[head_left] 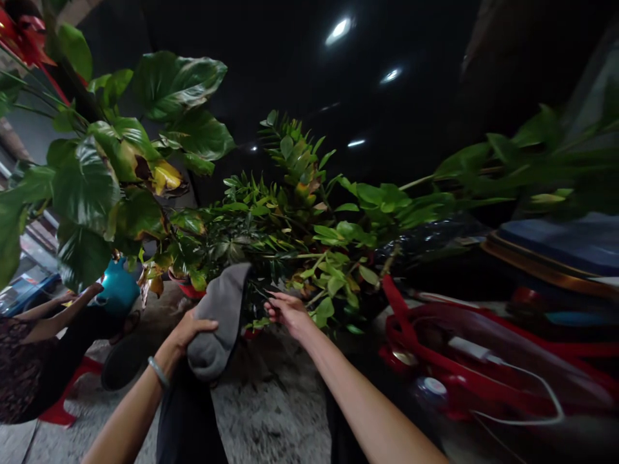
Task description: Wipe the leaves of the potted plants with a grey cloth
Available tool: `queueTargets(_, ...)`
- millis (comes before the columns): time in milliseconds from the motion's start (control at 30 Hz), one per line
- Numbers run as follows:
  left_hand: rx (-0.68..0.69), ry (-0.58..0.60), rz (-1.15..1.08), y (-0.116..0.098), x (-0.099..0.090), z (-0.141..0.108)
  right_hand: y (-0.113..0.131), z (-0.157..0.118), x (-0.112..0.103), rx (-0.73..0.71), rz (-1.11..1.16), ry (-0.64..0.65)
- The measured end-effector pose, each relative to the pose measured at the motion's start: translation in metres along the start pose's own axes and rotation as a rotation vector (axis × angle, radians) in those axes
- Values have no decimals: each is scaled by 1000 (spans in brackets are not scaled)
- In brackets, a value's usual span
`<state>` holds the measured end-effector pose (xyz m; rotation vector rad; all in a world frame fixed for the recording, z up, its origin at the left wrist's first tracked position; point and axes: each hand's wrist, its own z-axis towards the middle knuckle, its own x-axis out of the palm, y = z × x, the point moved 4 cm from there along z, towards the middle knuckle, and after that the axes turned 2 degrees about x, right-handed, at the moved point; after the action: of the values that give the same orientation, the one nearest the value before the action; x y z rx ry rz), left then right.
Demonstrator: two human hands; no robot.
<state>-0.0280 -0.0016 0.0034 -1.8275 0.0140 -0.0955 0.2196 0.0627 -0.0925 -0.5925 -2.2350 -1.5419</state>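
Observation:
My left hand (191,328), with a pale bracelet on its wrist, is wrapped round a grey soft cloth item (220,322) that has a dark edge. The thumb lies across the item's front. To its right my right hand (286,312) pinches a thin dark tool (268,293), perhaps scissors or tweezers, among the leaves. The tool's tip is hard to make out against the foliage. Green plants (333,238) stand just beyond both hands, some with yellowed leaves.
At the left sits another person (36,361) on a red stool (70,393), near a teal container (118,287). Large-leaved branches (87,180) overhang the left side. A red bag (401,316) with a white cable (541,386) lies at the right, beside a bottle (432,390).

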Motion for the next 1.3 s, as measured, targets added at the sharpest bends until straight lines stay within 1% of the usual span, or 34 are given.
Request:
queueTargets(33,11,37,17,-4,-4,-9,0,-1,-2,3,-4,3)
queueTargets(67,43,48,31,-15,-9,-16,1,-1,-3,6,-8,7)
queueTargets(133,142,14,25,-53,-15,-21,1,-2,-4,13,-14,4)
queueTargets(167,201,-21,-4,-75,-14,-18,2,-2,-4,16,-16,-5)
queueTargets(233,315,-88,-83,-113,-2,-2,1,-1,-2,23,-18,-30)
queueTargets(267,388,-120,-123,-127,9,9,0,0,-1,29,-21,-44)
queueTargets(300,426,-119,-155,-134,23,21,0,1,0,35,-24,-55)
queueTargets(333,432,-83,-166,-133,38,34,-1,2,1,42,-27,-63)
queueTargets(367,404,-35,-147,-127,53,45,-3,4,1,48,-31,-71)
queueTargets(400,351,-5,-103,-115,66,54,-4,4,1,53,-33,-78)
queueTargets(433,299,4,-45,-100,74,58,-5,5,0,55,-35,-83)
queueTargets(467,243,21,21,-85,78,59,-5,5,-2,56,-36,-86)
queueTargets(500,192,41,86,-71,78,55,-5,5,-3,55,-36,-86)
queueTargets(533,155,69,138,-62,74,49,-5,5,-5,54,-37,-84)
queueTargets(567,136,101,171,-59,68,40,-5,4,-7,53,-37,-80)
queueTargets(600,133,127,184,-62,60,32,-4,2,-9,53,-37,-74)
queueTargets(633,151,139,177,-71,51,24,-4,1,-10,52,-38,-67)
queueTargets(700,234,111,124,-103,36,16,-2,-2,-9,48,-37,-53)
queueTargets(733,293,80,89,-121,31,17,-1,-3,-8,45,-37,-51)
queueTargets(767,345,48,54,-136,28,21,-1,-3,-7,41,-37,-51)
queueTargets(800,384,20,17,-146,29,27,-1,-4,-5,39,-37,-54)
queueTargets(833,404,0,-18,-149,32,34,-1,-4,-4,36,-38,-60)
queueTargets(867,403,-13,-46,-144,37,41,-1,-3,-3,35,-41,-66)
queueTargets(900,377,-18,-58,-131,42,47,-2,-3,-2,33,-44,-72)
queueTargets(967,284,-2,-26,-90,51,50,-3,-1,-3,32,-54,-87)
queueTargets(1033,126,46,103,-41,51,41,-4,-1,-6,31,-71,-101)
queueTargets(1067,82,102,161,-23,49,32,-5,0,-8,31,-81,-106)
queueTargets(1100,40,159,204,-12,45,22,-5,-1,-10,31,-90,-109)
queueTargets(1133,23,183,217,-9,39,12,-5,-1,-12,29,-96,-108)
queueTargets(1167,27,197,216,-14,33,4,-4,-2,-13,26,-98,-101)
queueTargets(1200,53,193,200,-27,28,-1,-4,-3,-13,22,-95,-91)
queueTargets(1233,100,170,172,-46,24,-4,-3,-4,-13,17,-90,-80)
queueTargets(1300,228,103,102,-90,23,0,-1,-6,-11,9,-76,-66)
